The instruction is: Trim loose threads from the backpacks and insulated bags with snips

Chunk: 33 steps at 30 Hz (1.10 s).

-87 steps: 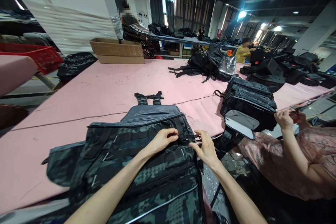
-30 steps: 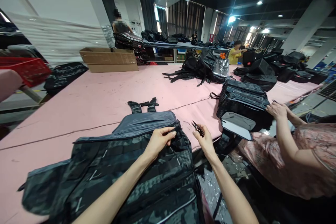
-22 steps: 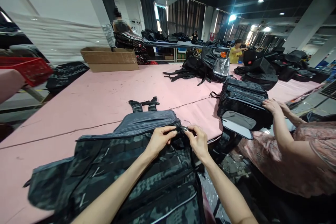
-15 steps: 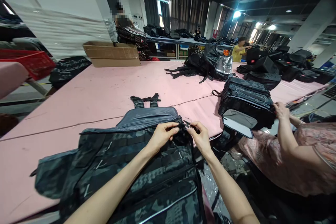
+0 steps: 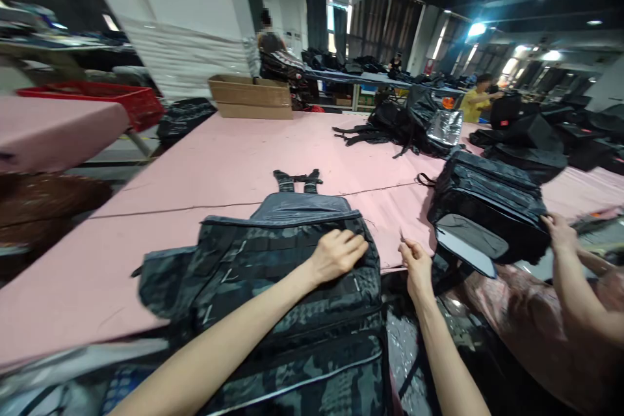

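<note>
A dark camouflage backpack (image 5: 292,299) lies on the pink-covered table in front of me, its grey-lined flap (image 5: 302,207) spread toward the far side. My left hand (image 5: 340,252) rests on the pack near its upper right corner, fingers curled down onto the fabric; their tips are partly hidden. Off the pack's right side, my right hand (image 5: 416,261) is closed around a small thin pointed tool (image 5: 402,234), perhaps thread snips. Its tip points up and away from me, apart from the pack.
At right, a co-worker's hand (image 5: 560,234) holds another camouflage bag (image 5: 487,208) at the table edge. Black bags (image 5: 400,120) are heaped farther back. A cardboard box (image 5: 251,99) stands at the table's far left, with a red crate (image 5: 107,101) beyond the table.
My hands have moved apart from the pack's corner. The right one has gone right with the tool; the left has turned palm down onto the fabric. The view has swung left.
</note>
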### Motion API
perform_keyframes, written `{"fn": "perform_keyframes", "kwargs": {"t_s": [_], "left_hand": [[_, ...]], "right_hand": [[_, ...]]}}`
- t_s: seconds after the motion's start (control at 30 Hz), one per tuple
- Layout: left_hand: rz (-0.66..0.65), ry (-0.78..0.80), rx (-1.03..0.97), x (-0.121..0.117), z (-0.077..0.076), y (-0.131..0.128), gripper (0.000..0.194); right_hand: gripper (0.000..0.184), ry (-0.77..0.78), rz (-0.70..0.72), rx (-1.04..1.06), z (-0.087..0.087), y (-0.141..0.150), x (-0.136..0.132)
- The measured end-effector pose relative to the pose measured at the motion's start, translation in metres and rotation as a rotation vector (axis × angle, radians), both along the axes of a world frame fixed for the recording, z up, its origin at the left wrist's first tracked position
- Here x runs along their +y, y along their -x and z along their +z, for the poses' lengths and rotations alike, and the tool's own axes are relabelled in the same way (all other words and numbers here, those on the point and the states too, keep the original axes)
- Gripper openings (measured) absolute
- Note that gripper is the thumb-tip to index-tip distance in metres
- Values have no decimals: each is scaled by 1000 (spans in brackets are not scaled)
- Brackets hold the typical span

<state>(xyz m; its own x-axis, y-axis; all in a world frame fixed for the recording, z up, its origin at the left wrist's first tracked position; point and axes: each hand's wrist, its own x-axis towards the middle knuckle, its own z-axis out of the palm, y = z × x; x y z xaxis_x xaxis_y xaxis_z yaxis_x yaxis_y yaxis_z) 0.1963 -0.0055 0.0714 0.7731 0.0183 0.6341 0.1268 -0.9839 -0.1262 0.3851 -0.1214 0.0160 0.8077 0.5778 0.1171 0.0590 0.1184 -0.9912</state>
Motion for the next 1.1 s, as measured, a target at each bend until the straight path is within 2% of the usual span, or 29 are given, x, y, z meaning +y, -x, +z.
{"fn": "perform_keyframes", "kwargs": {"t_s": [0.07, 0.13, 0.23, 0.27, 0.3, 0.37, 0.4, 0.47, 0.53, 0.6, 0.67, 0.77, 0.83, 0.9, 0.97, 1.03, 1.1], "left_hand": [[64, -7, 225, -8, -2, 1, 20], [65, 52, 353, -14, 2, 16, 16], [36, 147, 312, -19, 10, 68, 19], [98, 181, 224, -19, 12, 92, 26], [214, 223, 105, -16, 12, 118, 30], [531, 346, -154, -4, 8, 168, 26], [665, 439, -217, 4, 5, 189, 26], [747, 647, -232, 23, -4, 221, 33], [705, 803, -197, 38, -10, 236, 33], [643, 888, -174, 45, -12, 240, 29], [614, 959, -158, 48, -9, 243, 28], [572, 1116, -129, 53, -7, 249, 24], [517, 1260, -161, 58, -10, 254, 24], [494, 1334, -229, 59, -13, 255, 24], [529, 1212, -314, 54, -13, 252, 23], [594, 893, -356, 44, -6, 245, 24], [600, 559, -287, 32, 4, 235, 21]], "right_hand": [[37, 19, -8, -17, -2, -3, -8], [39, 26, -42, -16, -2, -9, -13], [40, 26, -11, 8, 1, -13, -14], [40, 28, 10, 9, 4, -11, -12], [40, 28, 32, 4, 8, -6, -10], [39, 26, 86, -26, 19, 14, -3], [38, 25, 134, -52, 26, 28, 2], [33, 40, 275, -131, 39, 65, 15], [28, 85, 466, -251, 51, 107, 32], [22, 137, 643, -398, 57, 148, 51], [19, 135, 727, -570, 57, 180, 69], [16, 102, 692, -757, 50, 204, 93], [16, 135, 639, -808, 44, 207, 105], [17, 195, 620, -821, 39, 204, 114], [19, 243, 632, -784, 37, 199, 119], [22, 262, 637, -714, 36, 194, 121], [24, 261, 635, -657, 36, 191, 120]]}}
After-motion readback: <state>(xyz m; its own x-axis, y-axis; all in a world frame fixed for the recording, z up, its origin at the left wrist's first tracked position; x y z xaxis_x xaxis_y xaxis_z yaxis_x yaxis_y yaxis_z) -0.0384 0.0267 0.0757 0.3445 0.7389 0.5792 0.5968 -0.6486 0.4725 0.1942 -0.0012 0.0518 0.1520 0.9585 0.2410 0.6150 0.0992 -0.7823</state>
